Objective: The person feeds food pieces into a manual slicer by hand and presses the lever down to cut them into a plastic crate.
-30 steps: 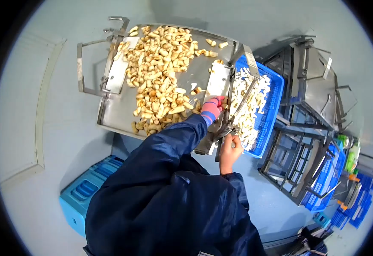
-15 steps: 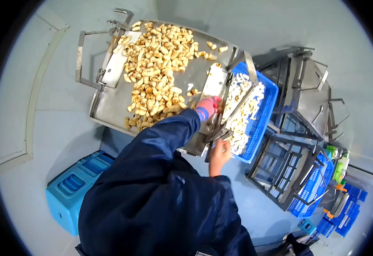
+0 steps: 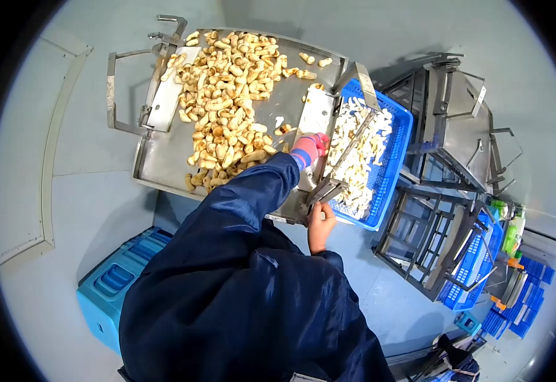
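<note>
My left hand (image 3: 311, 148), in a pink glove with a blue-purple cuff, is at the white cutting board (image 3: 318, 114), beside a hinged metal cutter blade (image 3: 352, 148). Its fingers are bent and partly hidden, so what they hold cannot be made out. My bare right hand (image 3: 320, 228) is closed around the near end of the cutter's handle (image 3: 324, 191). Pale, brown-marked mushrooms (image 3: 227, 108) lie heaped on the steel tray (image 3: 173, 156) to the left. White cut pieces (image 3: 360, 137) fill much of the blue basket (image 3: 400, 149) just beyond the blade.
A second cutter with its lever (image 3: 125, 95) is fixed at the tray's left end. Metal frames (image 3: 462, 121) and a blue crate (image 3: 491, 242) stand at the right. A turquoise plastic stool (image 3: 115, 277) is on the floor at lower left.
My right hand has moved slightly up and to the left with the handle end, and its fingers now look closer around it. My left hand stays at the board. The whole view has shifted a little.
</note>
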Available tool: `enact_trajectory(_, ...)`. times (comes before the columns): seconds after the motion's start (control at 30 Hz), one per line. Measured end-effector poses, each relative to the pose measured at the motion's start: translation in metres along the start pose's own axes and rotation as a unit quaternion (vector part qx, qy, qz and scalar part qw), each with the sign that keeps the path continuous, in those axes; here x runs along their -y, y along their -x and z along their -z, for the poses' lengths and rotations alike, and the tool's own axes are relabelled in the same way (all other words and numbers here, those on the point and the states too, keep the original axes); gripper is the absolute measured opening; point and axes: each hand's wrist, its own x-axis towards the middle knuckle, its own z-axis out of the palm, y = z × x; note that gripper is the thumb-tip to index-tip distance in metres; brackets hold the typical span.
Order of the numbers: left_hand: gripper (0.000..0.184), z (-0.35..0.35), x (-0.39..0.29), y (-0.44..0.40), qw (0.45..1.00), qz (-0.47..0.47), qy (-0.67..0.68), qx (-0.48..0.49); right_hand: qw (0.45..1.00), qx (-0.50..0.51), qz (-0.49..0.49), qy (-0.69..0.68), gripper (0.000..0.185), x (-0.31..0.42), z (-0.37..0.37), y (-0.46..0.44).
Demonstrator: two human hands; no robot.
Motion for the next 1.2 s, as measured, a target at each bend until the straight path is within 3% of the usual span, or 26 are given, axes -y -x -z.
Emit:
enact_trajectory(0.07,0.038,0.0,0.0,-0.007,0.99,0.1,0.097,0.003,0.998,-0.048,0.043,0.001,0.027,0.038,0.005,-0.01)
enact_trajectory(0.13,0.036,-0.004,0.017,-0.01,0.996,-0.016,-0.088,0.026,0.998,-0.027,-0.014,-0.061,0.027,0.086,0.014,-0.026)
enact_trajectory(0.27,0.038,-0.002,0.003,-0.002,0.993,0.001,-0.115,0.012,0.999,-0.022,-0.024,-0.016,0.024,0.032,0.001,-0.003)
enact_trajectory(0.3,0.04,-0.002,-0.008,-0.001,0.996,0.057,-0.069,0.02,0.999,-0.012,-0.043,-0.025,0.024,0.025,-0.001,0.0)
enact_trajectory(0.4,0.038,-0.007,0.005,-0.004,0.984,0.009,-0.172,-0.034,0.998,0.008,-0.06,-0.035,0.024,0.008,0.0,0.001)
enact_trajectory(0.57,0.033,-0.019,0.028,-0.014,0.999,0.041,0.0,-0.033,1.0,0.006,-0.023,-0.005,0.023,0.014,0.002,-0.002)
enact_trajectory(0.63,0.033,-0.021,0.037,-0.016,0.999,0.037,0.01,-0.039,1.0,0.007,-0.005,-0.001,0.023,0.019,0.003,-0.001)
enact_trajectory(0.73,0.033,-0.021,0.038,-0.013,0.998,0.03,-0.032,-0.035,0.998,0.019,-0.052,-0.02,0.021,0.024,0.003,-0.003)
enact_trajectory(0.83,0.03,-0.02,0.03,-0.013,0.994,-0.004,-0.092,-0.059,0.998,-0.041,0.036,0.026,0.021,0.086,0.014,-0.022)
enact_trajectory(0.87,0.029,-0.018,0.023,-0.008,0.991,-0.018,-0.111,-0.07,0.999,-0.019,-0.044,-0.012,0.022,0.103,0.019,-0.029)
enact_trajectory(0.9,0.029,-0.014,0.0,0.001,0.998,0.01,-0.022,-0.051,0.999,-0.016,-0.043,-0.005,0.023,0.107,0.019,-0.032)
enact_trajectory(0.93,0.028,-0.015,0.015,-0.006,0.998,0.012,-0.039,-0.051,0.999,-0.014,-0.037,0.0,0.024,0.109,0.019,-0.034)
enact_trajectory(1.0,0.026,-0.02,0.016,-0.008,0.974,-0.029,-0.195,-0.109,0.998,-0.042,0.042,0.039,0.024,0.066,0.01,-0.016)
enact_trajectory(1.03,0.026,-0.025,0.017,-0.009,0.972,-0.014,-0.206,-0.109,0.998,-0.048,0.052,0.002,0.024,0.048,0.003,-0.007)
enact_trajectory(1.07,0.026,-0.029,0.016,-0.013,0.97,0.001,-0.217,-0.11,1.0,-0.008,-0.01,0.017,0.022,0.036,0.005,-0.001)
enact_trajectory(1.1,0.026,-0.031,0.015,-0.016,0.967,0.015,-0.229,-0.113,1.0,-0.013,-0.008,0.021,0.021,0.029,0.005,-0.001)
enact_trajectory(1.13,0.025,-0.025,-0.017,-0.01,0.969,0.063,-0.232,-0.057,1.0,-0.017,-0.009,0.022,0.021,0.031,0.004,-0.002)
enact_trajectory(1.2,0.023,-0.033,-0.006,-0.028,0.942,0.09,-0.317,-0.068,0.999,-0.025,0.029,0.024,0.02,0.041,0.006,-0.005)
